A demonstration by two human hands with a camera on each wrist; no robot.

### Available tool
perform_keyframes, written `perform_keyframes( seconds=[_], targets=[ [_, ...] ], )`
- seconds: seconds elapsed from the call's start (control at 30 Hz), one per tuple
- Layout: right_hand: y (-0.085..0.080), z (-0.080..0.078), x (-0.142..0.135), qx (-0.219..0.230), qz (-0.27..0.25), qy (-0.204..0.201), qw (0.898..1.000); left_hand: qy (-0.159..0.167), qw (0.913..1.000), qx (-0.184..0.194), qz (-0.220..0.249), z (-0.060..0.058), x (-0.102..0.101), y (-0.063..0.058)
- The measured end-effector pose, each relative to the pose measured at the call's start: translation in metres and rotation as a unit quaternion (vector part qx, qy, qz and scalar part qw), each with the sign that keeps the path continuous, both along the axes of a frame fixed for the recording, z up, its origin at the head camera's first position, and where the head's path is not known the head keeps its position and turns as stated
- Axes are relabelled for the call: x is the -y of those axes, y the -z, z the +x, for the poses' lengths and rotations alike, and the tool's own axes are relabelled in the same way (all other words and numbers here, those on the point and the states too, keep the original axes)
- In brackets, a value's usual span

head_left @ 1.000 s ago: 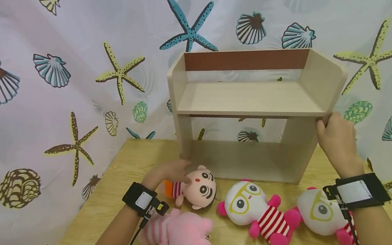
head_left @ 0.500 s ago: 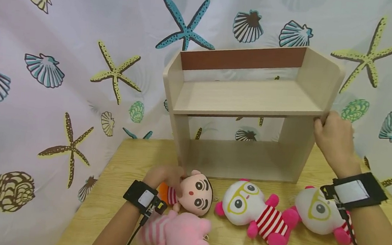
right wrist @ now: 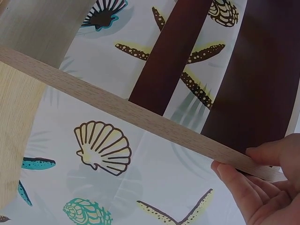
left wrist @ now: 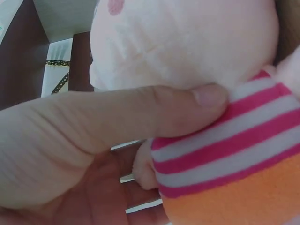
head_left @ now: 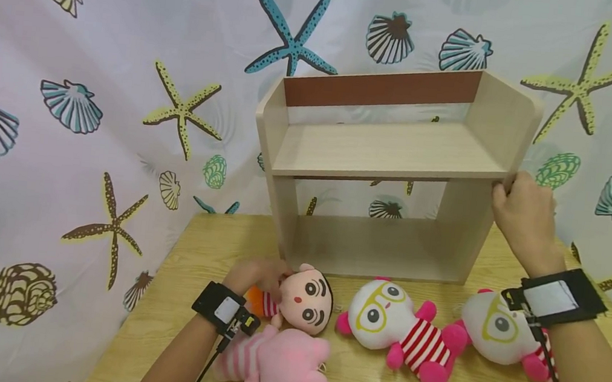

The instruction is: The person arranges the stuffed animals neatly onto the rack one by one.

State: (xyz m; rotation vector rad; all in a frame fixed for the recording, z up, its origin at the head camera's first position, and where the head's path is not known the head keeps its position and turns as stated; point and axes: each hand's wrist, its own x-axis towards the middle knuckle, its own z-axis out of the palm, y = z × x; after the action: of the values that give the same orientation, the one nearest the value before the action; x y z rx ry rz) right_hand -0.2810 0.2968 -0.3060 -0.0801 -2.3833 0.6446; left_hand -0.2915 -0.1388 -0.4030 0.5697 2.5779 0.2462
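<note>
My left hand [head_left: 259,274] holds a plush boy doll [head_left: 304,300] at its neck and chest. In the left wrist view the thumb lies across the top of the doll's striped shirt [left wrist: 225,136], and the fingers pass behind its body. The doll lies on its side, big round head toward the right, orange shorts toward the left. My right hand [head_left: 526,219] grips the right side panel of a small two-tier wooden shelf [head_left: 391,153]. In the right wrist view the thumb and fingers pinch the panel's front edge [right wrist: 187,140].
A pink striped plush toy [head_left: 290,368] lies nearest the front left. Two panda dolls with yellow glasses, one in the middle [head_left: 382,316] and one at right [head_left: 496,329], lie before the shelf. A patterned cloth [head_left: 150,32] hangs behind the wooden table [head_left: 158,323].
My left hand has come down from near the shelf's left side onto the boy doll and taken hold of it; the doll has shifted slightly. The right hand keeps its grip on the shelf.
</note>
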Motion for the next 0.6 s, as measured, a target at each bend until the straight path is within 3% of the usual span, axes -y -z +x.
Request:
perform_keyframes(
  seconds=[0.17,0.27,0.37,0.47,0.6],
  targets=[
    [0.001,0.000,-0.001,0.004,0.001,0.004,1.000,0.045,0.9972,-0.012,0.059,-0.003,0.003,0.001],
    [0.001,0.000,-0.001,0.005,0.001,0.005,1.000,0.094,0.9878,-0.025,0.122,-0.007,0.003,0.001],
    [0.000,0.000,-0.001,0.006,0.000,0.005,1.000,0.119,0.9748,-0.043,0.184,-0.011,0.002,-0.001],
    [0.000,0.001,0.000,0.009,-0.003,0.004,1.000,0.112,0.9636,-0.052,0.237,-0.012,-0.001,-0.003],
    [0.000,0.001,0.002,0.011,-0.004,0.002,1.000,0.078,0.9512,-0.065,0.291,-0.009,-0.007,-0.005]
  ],
)
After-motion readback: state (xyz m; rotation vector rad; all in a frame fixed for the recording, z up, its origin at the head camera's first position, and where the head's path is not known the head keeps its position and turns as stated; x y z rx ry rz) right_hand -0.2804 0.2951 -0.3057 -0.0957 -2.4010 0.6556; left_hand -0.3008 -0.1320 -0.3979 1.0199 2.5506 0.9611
